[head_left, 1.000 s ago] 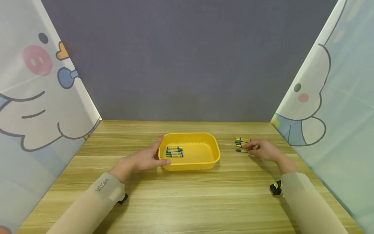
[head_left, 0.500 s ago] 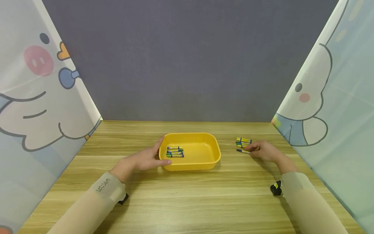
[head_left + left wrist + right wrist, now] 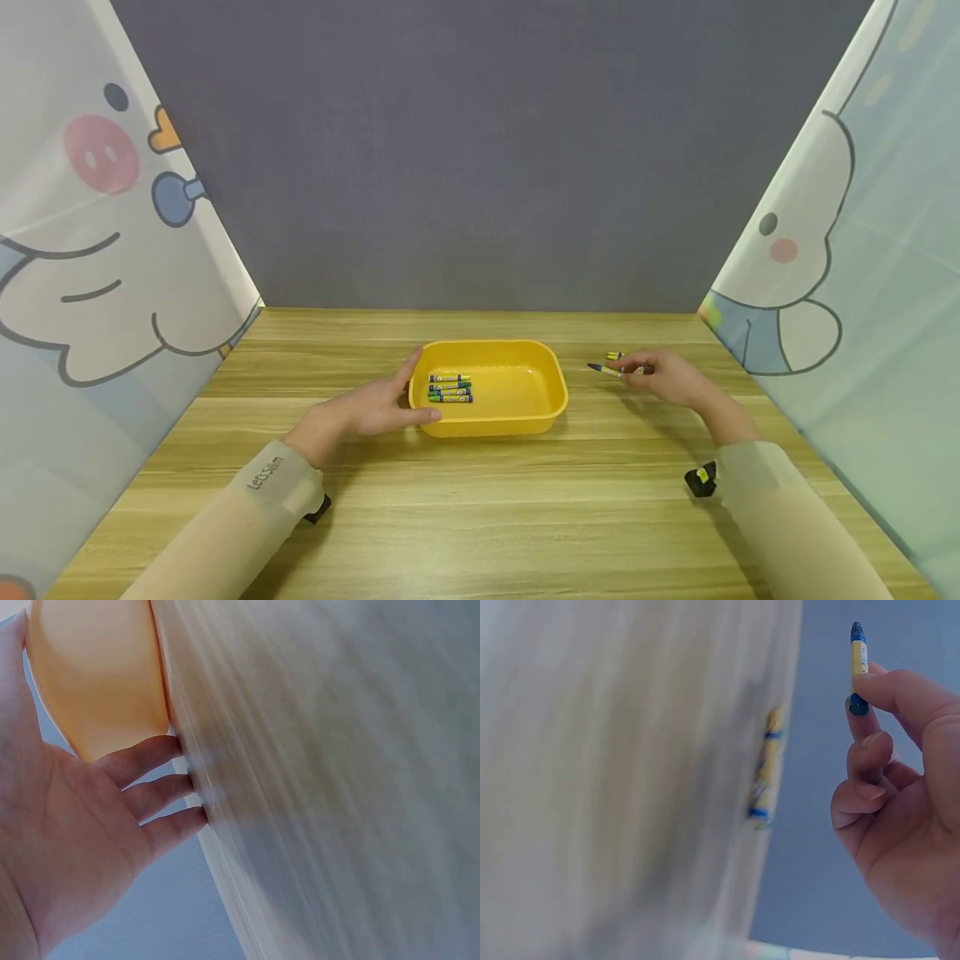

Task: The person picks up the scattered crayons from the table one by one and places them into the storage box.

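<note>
My right hand (image 3: 663, 377) pinches a dark-tipped crayon (image 3: 604, 369) between thumb and fingertips. In the right wrist view this blue-and-yellow crayon (image 3: 859, 656) is raised off the table, its other fingers curled below. Beneath that hand lie other crayons (image 3: 614, 356), mostly hidden in the head view. A yellow tray (image 3: 517, 427) stands at mid-table, with several crayons (image 3: 450, 389) side by side in its left part. My left hand (image 3: 367, 407) rests against the tray's left end, thumb along the front wall. The left wrist view shows its fingers (image 3: 154, 757) extended, touching tray and tabletop.
The wood-grain table (image 3: 480, 500) ends at a dark grey panel (image 3: 480, 167) behind. Printed cartoon sheets (image 3: 90, 250) flank it on both sides. A black wrist device (image 3: 701, 480) sits below the right sleeve.
My right hand has lifted the dark-tipped crayon from the table and moved it slightly up and left, over the other crayons. My left hand and the tray stay in place.
</note>
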A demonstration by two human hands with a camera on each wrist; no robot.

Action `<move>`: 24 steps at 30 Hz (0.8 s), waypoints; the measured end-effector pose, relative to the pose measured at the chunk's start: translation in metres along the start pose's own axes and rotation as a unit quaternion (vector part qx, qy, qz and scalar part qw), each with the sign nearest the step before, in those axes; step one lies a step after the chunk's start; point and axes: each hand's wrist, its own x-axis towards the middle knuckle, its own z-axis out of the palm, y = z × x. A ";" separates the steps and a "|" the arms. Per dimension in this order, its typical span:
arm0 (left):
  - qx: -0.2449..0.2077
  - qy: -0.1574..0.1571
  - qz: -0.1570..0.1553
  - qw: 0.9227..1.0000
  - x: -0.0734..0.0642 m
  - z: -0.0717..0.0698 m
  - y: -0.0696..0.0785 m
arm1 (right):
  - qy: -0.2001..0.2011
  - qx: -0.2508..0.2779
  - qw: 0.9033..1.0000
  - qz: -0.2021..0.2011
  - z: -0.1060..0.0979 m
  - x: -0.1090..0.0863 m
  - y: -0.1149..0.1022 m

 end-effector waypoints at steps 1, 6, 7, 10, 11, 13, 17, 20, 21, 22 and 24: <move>-0.001 0.001 0.001 1.000 0.000 0.000 0.000 | 0.002 0.000 1.000 -0.002 0.000 0.002 -0.005; -0.001 0.004 0.004 1.000 0.000 0.001 -0.001 | 0.004 0.006 1.000 -0.024 0.001 0.010 -0.032; -0.002 0.004 0.005 1.000 0.000 0.001 -0.001 | 0.005 0.008 0.999 -0.030 0.002 0.012 -0.037; -0.005 0.003 0.006 1.000 0.000 0.001 -0.001 | 0.005 0.015 0.999 -0.044 0.005 0.018 -0.053; -0.006 0.002 0.006 1.000 0.000 0.001 0.000 | 0.004 0.019 0.999 -0.047 0.006 0.019 -0.058; -0.003 0.002 0.007 1.000 0.000 0.000 0.000 | -0.004 0.027 0.998 -0.053 0.010 0.023 -0.068; 0.010 0.004 0.009 1.000 0.000 0.000 0.001 | -0.026 0.047 0.996 -0.069 0.020 0.031 -0.088; 0.013 0.005 0.009 1.000 0.000 0.000 0.000 | -0.043 0.059 0.994 -0.083 0.031 0.036 -0.105; 0.013 0.005 0.010 1.000 0.000 0.000 0.000 | -0.048 0.062 0.993 -0.088 0.035 0.038 -0.110; 0.013 0.005 0.011 1.000 0.001 0.000 -0.001 | -0.053 0.064 0.992 -0.094 0.039 0.040 -0.116; 0.015 0.006 0.011 1.000 0.001 0.001 -0.001 | -0.065 0.067 0.990 -0.105 0.048 0.045 -0.126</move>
